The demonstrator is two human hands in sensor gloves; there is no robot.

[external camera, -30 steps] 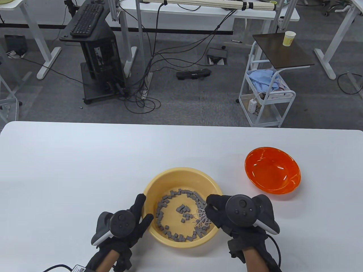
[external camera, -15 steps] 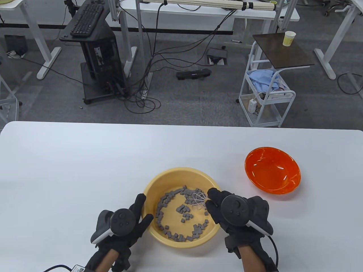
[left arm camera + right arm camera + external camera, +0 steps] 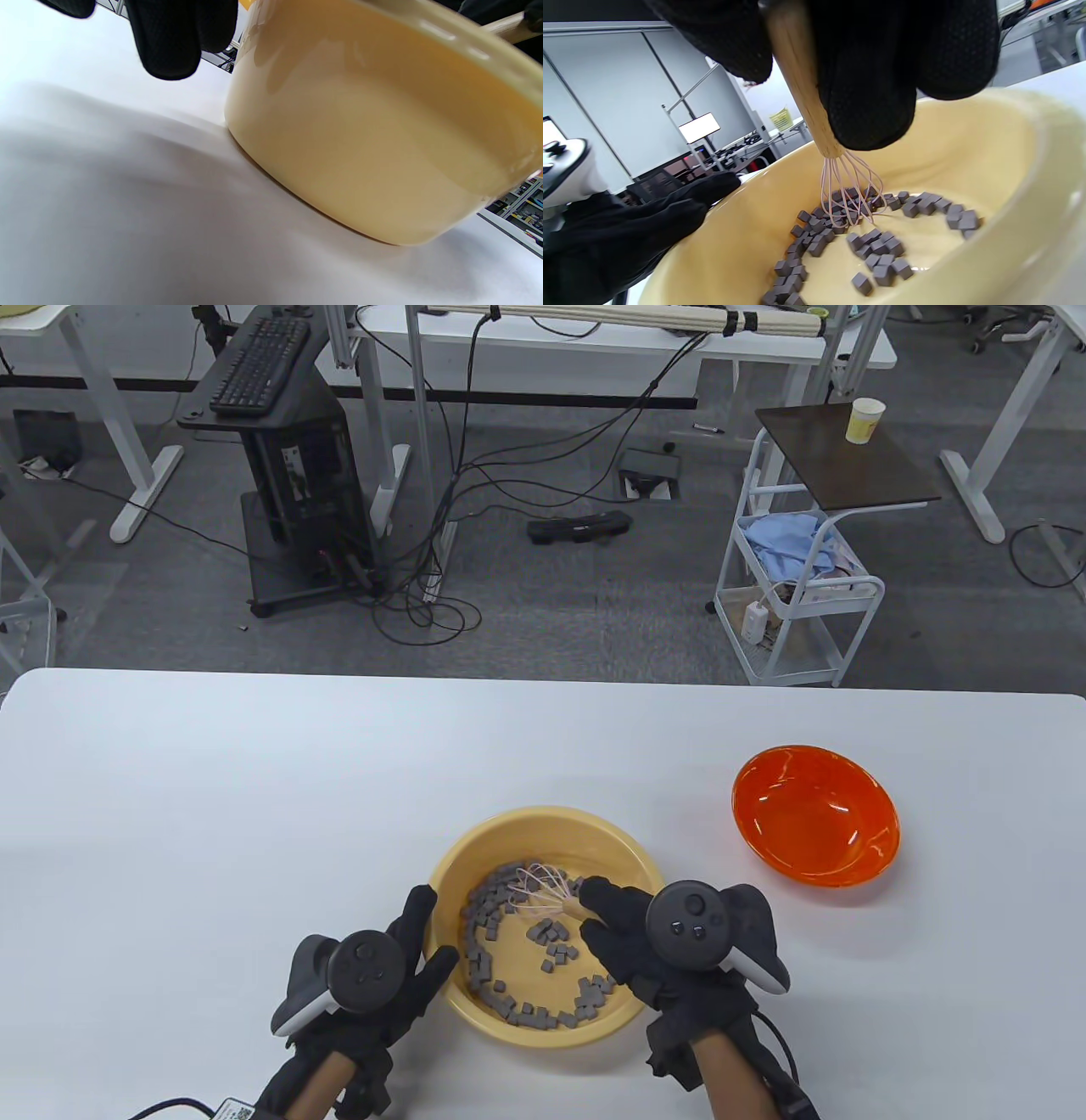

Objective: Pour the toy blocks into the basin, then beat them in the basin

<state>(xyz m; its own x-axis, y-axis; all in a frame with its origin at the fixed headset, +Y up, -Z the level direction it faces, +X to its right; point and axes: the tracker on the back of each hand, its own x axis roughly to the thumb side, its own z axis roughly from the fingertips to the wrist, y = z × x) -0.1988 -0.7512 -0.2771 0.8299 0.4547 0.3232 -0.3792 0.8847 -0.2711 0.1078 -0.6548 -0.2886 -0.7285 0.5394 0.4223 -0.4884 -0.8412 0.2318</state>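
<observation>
A yellow basin stands on the white table near its front edge and holds several small grey toy blocks, mostly in a ring along its wall. My right hand grips the wooden handle of a pink wire whisk, whose head sits among the blocks at the basin's far left. The right wrist view shows the whisk with its wires touching the blocks. My left hand lies with straight fingers against the basin's left outer wall, the fingertips beside the rim.
An empty orange bowl sits on the table to the right of the basin. The white table stretches to the left and back. Beyond the table's far edge are a small cart, desks and cables on the floor.
My right hand has swept the whisk round the basin from the near right, past the far right, to the far left, pushing blocks along. My left hand stayed put.
</observation>
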